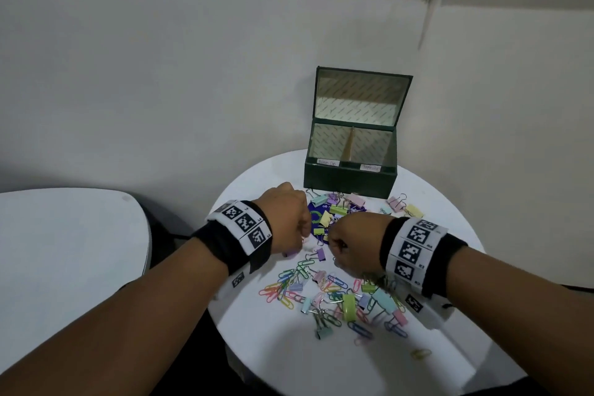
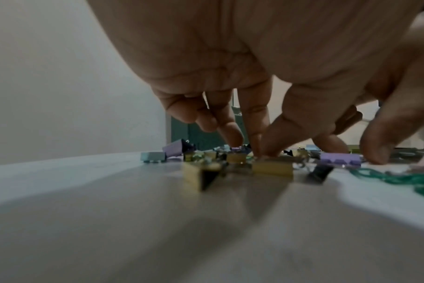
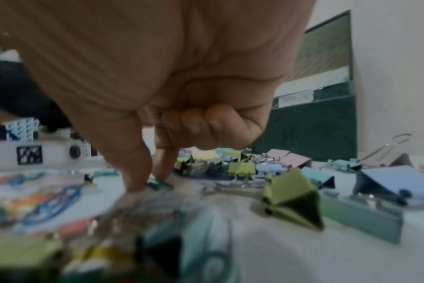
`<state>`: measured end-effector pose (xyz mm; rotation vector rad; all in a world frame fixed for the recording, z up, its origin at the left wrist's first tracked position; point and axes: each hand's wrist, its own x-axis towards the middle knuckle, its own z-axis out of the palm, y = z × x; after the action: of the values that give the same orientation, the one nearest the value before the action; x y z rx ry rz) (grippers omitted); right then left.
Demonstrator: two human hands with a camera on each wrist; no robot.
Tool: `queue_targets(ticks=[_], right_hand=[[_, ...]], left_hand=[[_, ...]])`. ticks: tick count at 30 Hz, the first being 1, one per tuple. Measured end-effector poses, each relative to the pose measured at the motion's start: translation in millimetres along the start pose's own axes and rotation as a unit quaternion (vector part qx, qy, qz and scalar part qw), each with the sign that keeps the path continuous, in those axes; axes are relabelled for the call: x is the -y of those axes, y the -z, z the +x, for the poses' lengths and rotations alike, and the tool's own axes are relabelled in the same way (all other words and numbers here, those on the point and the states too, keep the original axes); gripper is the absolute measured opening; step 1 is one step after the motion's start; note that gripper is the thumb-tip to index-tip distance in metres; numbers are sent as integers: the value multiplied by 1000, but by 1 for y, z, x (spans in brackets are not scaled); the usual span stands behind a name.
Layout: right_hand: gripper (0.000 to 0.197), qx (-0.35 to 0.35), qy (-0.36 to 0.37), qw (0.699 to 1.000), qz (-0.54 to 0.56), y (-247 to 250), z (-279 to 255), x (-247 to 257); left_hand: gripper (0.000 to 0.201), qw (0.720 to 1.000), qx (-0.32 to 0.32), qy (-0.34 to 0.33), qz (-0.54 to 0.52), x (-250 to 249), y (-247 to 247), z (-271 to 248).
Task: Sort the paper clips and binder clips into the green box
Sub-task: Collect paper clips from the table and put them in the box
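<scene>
Palm-down, both hands pinch: left hand point(image 2: 266, 80) a yellow binder clip point(image 2: 272, 168), right hand point(image 3: 157, 80) a green paper clip point(image 3: 159, 184).

A round white table point(image 1: 276, 354) carries a dark green cardboard box point(image 1: 350, 179) with its lid raised, standing at the far edge. In front of the box lies a scatter of pastel metal binder clips point(image 1: 348, 307) mixed with coloured wire paper clips point(image 1: 283, 291), and a dark blue printed disc point(image 1: 316, 219) lies partly under the clips
</scene>
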<state>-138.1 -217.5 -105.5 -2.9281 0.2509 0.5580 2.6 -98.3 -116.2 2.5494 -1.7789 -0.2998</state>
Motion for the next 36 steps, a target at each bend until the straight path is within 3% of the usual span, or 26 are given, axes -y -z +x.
queue_targets(ticks=[6, 9, 13, 17, 19, 22, 25, 28, 30, 36], right_hand=[[8, -4, -18, 1000, 1, -3, -1, 7], [14, -30, -28, 995, 89, 4, 0, 2], [11, -59, -30, 936, 346, 12, 4, -10], [26, -28, -33, 903, 428, 9, 11, -7], [24, -12, -10, 930, 368, 6, 14, -1], [22, 19, 7, 984, 175, 3, 13, 10], [21, -33, 7, 999, 16, 5, 16, 15], [20, -60, 26, 998, 1, 7, 18, 20], [19, -38, 41, 998, 3, 6, 19, 29], [9, -13, 31, 999, 5, 1, 27, 35]], left_hand=[[7, 1000, -13, 14, 9, -1, 0, 1], [2, 1000, -10, 1, 19, -3, 3, 0], [4, 998, 1, -9, 55, -5, 4, -4], [10, 999, -26, 5, 40, -3, 2, -6], [8, 999, -43, 15, 28, -1, 6, -7], [5, 997, -47, 60, -11, 5, 10, -8], [17, 997, -21, 77, -20, 9, 9, -10], [26, 999, -1, 38, 3, 8, 6, -15], [33, 1000, 8, 19, 23, 7, 5, -16], [36, 998, 13, 56, 28, 12, 8, -16]])
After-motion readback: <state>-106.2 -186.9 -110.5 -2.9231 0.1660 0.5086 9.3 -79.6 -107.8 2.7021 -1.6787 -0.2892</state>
